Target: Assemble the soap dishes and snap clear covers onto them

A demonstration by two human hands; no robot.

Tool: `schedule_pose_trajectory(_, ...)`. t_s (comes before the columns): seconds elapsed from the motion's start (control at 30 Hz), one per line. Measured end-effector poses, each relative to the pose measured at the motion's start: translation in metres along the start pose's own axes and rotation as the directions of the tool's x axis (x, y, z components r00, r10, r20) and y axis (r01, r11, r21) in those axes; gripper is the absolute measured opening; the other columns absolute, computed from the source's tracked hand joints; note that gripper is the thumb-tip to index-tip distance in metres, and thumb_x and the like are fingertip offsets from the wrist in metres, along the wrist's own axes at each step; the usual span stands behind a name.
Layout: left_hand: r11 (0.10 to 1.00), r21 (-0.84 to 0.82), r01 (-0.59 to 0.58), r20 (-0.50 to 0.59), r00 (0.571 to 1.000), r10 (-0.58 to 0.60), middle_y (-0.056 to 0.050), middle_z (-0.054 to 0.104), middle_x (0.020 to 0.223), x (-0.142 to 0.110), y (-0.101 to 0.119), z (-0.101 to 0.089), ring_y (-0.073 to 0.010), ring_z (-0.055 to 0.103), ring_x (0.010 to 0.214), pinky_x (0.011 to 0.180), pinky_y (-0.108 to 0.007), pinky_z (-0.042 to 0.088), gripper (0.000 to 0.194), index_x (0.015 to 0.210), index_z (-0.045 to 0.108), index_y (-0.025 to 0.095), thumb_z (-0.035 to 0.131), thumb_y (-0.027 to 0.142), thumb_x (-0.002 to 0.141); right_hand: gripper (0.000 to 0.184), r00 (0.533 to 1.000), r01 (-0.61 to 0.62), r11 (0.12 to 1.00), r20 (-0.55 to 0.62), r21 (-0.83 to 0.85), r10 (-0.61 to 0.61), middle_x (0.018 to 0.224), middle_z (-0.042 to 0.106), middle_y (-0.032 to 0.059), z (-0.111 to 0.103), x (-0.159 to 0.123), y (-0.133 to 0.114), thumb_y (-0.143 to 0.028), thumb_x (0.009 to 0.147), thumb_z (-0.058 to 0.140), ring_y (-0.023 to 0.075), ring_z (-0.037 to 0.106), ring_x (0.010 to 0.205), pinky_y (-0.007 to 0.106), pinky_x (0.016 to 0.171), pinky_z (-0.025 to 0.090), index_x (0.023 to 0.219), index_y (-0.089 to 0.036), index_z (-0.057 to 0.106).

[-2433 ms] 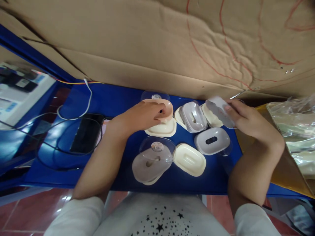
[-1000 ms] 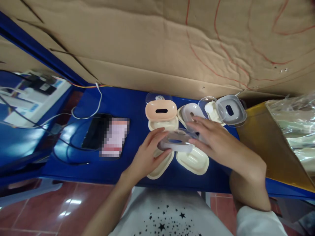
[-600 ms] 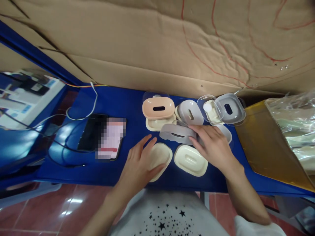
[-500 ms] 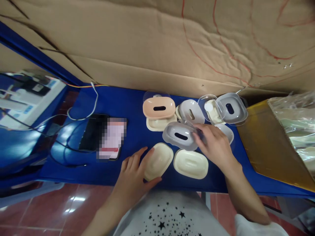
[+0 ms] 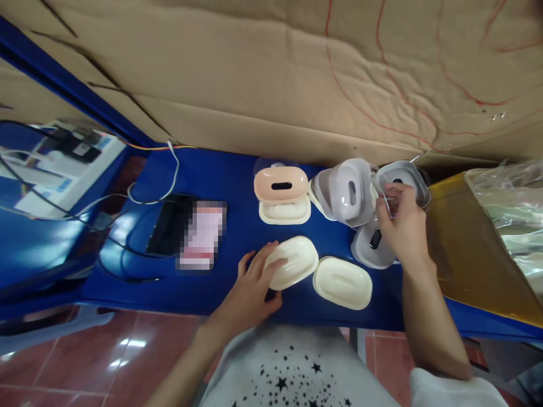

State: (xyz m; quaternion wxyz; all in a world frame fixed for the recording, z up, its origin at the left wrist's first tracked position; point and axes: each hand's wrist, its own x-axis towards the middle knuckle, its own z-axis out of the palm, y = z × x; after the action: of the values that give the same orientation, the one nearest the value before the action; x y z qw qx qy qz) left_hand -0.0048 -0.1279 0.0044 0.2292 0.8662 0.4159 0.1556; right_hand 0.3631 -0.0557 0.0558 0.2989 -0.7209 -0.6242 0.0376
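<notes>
My left hand point(image 5: 257, 282) is curled over the near left end of a cream soap dish base point(image 5: 297, 263), fingertips inside it and thumb below its edge. A second cream base point(image 5: 343, 282) lies just to the right. My right hand point(image 5: 403, 226) is pinched among slotted grey trays and clear plastic at the right; what its fingers hold is partly hidden, though a thin clear rim shows beside them. One pale grey tray point(image 5: 352, 192) stands tilted left of that hand. Another grey tray point(image 5: 367, 246) lies below it, and a grey tray point(image 5: 411, 175) sits behind.
A peach slotted tray point(image 5: 282, 183) rests on a cream base point(image 5: 285, 212) at the back. To the left lie a phone point(image 5: 203, 232) with a blurred screen, a black pad point(image 5: 169, 226) and cables. A cardboard box point(image 5: 449, 243) holding plastic-wrapped pieces borders the right side.
My right hand has left the grey tray, which now stands tilted further right and back, and has moved right. The left cream base has shifted slightly right and turned under my left hand.
</notes>
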Motion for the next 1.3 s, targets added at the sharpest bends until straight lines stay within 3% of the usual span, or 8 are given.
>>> schedule_pose_trajectory(0.2, 0.998, 0.053, 0.019, -0.047, 0.999, -0.016, -0.023, 0.033, 0.177, 0.015, -0.012, -0.006, -0.0397, 0.031, 0.167, 0.130, -0.068, 0.030, 0.062, 0.147, 0.049, 0.023, 0.058, 0.001, 0.091, 0.045, 0.973, 0.136, 0.990, -0.185, -0.030, -0.139, 0.147, 0.066, 0.0190, -0.023, -0.050, -0.010, -0.036, 0.106, 0.064, 0.0394, 0.065, 0.137, 0.066, 0.109, 0.056, 0.150, -0.025, 0.059)
schedule_pose_trajectory(0.3, 0.997, 0.061, 0.039, -0.074, 0.997, -0.035, -0.026, 0.034, 0.176, 0.018, -0.016, -0.007, -0.0426, 0.035, 0.165, 0.128, -0.070, 0.031, 0.056, 0.151, 0.046, 0.022, 0.065, 0.015, 0.099, 0.046, 0.948, 0.317, 0.948, -0.015, 0.031, -0.317, 0.140, 0.072, 0.0132, -0.021, -0.097, -0.032, -0.024, 0.104, 0.066, 0.0353, 0.068, 0.134, 0.059, 0.109, 0.058, 0.149, -0.030, 0.061)
schedule_pose_trajectory(0.4, 0.996, 0.075, 0.058, -0.112, 0.993, -0.049, -0.026, 0.044, 0.170, 0.021, -0.019, -0.004, -0.0425, 0.042, 0.160, 0.127, -0.069, 0.034, 0.061, 0.157, 0.041, 0.024, 0.071, 0.031, 0.104, 0.035, 0.818, 0.499, 0.857, 0.255, 0.129, -0.515, 0.136, 0.077, 0.0110, -0.004, -0.139, -0.049, -0.025, 0.106, 0.066, 0.0316, 0.072, 0.128, 0.053, 0.107, 0.059, 0.141, -0.027, 0.067)
schedule_pose_trajectory(0.5, 0.995, 0.073, 0.072, -0.129, 0.990, -0.063, -0.022, 0.053, 0.164, 0.024, -0.022, -0.002, -0.0387, 0.048, 0.157, 0.126, -0.065, 0.035, 0.057, 0.160, 0.040, 0.026, 0.065, 0.029, 0.108, 0.032, 0.765, 0.536, 0.833, 0.338, 0.138, -0.548, 0.137, 0.079, 0.0087, 0.014, -0.160, -0.050, -0.019, 0.109, 0.061, 0.0276, 0.075, 0.126, 0.051, 0.108, 0.058, 0.138, -0.026, 0.070)
schedule_pose_trajectory(0.73, 0.999, 0.042, 0.000, -0.045, 0.999, 0.002, -0.018, 0.059, 0.159, 0.032, -0.024, -0.019, -0.0334, 0.051, 0.155, 0.130, -0.061, 0.030, 0.052, 0.156, 0.043, 0.024, 0.056, 0.015, 0.107, 0.042, 0.820, 0.522, 0.846, 0.208, 0.108, -0.533, 0.132, 0.081, 0.0094, 0.030, -0.130, -0.026, -0.006, 0.103, 0.062, 0.0288, 0.077, 0.124, 0.051, 0.106, 0.061, 0.138, -0.027, 0.073)
schedule_pose_trajectory(0.97, 0.992, 0.119, 0.037, -0.231, 0.973, -0.009, -0.020, 0.049, 0.167, 0.077, -0.041, -0.038, -0.0392, 0.050, 0.153, 0.123, -0.060, 0.041, 0.055, 0.159, 0.048, 0.025, 0.063, 0.030, 0.107, 0.031, 0.736, 0.615, 0.770, 0.227, 0.172, -0.638, 0.130, 0.080, 0.0115, 0.037, -0.103, -0.045, -0.013, 0.106, 0.063, 0.0278, 0.076, 0.119, 0.051, 0.102, 0.063, 0.133, -0.023, 0.074)
schedule_pose_trajectory(1.17, 0.988, 0.025, 0.150, -0.182, 0.973, -0.143, -0.028, 0.008, 0.184, 0.126, -0.076, -0.033, -0.0514, 0.021, 0.168, 0.124, -0.070, 0.035, 0.107, 0.177, 0.018, 0.022, 0.078, 0.059, 0.096, 0.028, 0.653, 0.676, 0.716, 0.312, 0.172, -0.691, 0.134, 0.078, 0.0110, 0.040, -0.083, -0.067, -0.012, 0.107, 0.059, 0.0278, 0.072, 0.126, 0.050, 0.105, 0.061, 0.129, -0.023, 0.074)
schedule_pose_trajectory(1.3, 0.987, -0.043, 0.152, -0.185, 0.970, -0.158, -0.024, 0.034, 0.177, 0.139, -0.083, -0.031, -0.0449, 0.037, 0.163, 0.124, -0.066, 0.039, 0.093, 0.173, 0.032, 0.024, 0.074, 0.062, 0.099, 0.031, 0.672, 0.667, 0.715, 0.244, 0.209, -0.699, 0.135, 0.077, 0.0121, 0.046, -0.077, -0.072, -0.009, 0.106, 0.058, 0.0277, 0.072, 0.126, 0.049, 0.105, 0.061, 0.131, -0.022, 0.072)
